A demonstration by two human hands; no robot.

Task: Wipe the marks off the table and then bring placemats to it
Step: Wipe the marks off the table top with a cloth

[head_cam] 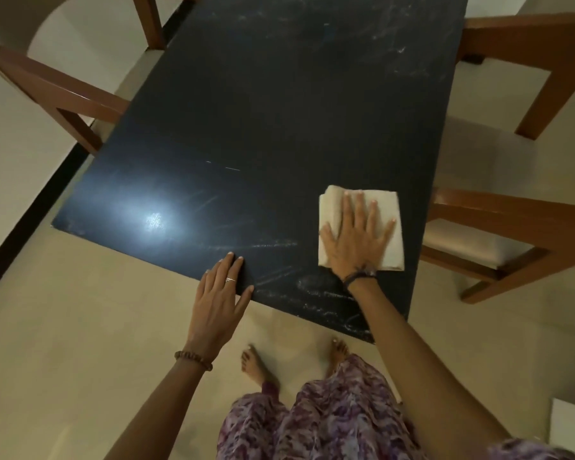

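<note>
A dark, almost black table (263,121) fills the middle of the view. White chalky marks (326,290) streak its near right corner, and more marks (356,31) smear the far end. A folded beige cloth (387,204) lies flat on the near right part of the table. My right hand (357,239) presses on the cloth with fingers spread. My left hand (221,295) rests flat on the near edge of the table, fingers apart, holding nothing. No placemats are in view.
Wooden chairs stand around the table: one on the left (57,91), one at the near right (498,234) with a pale seat, one at the far right (545,51). A ceiling light reflects off the table (155,220). My bare feet (256,363) stand on beige floor tiles.
</note>
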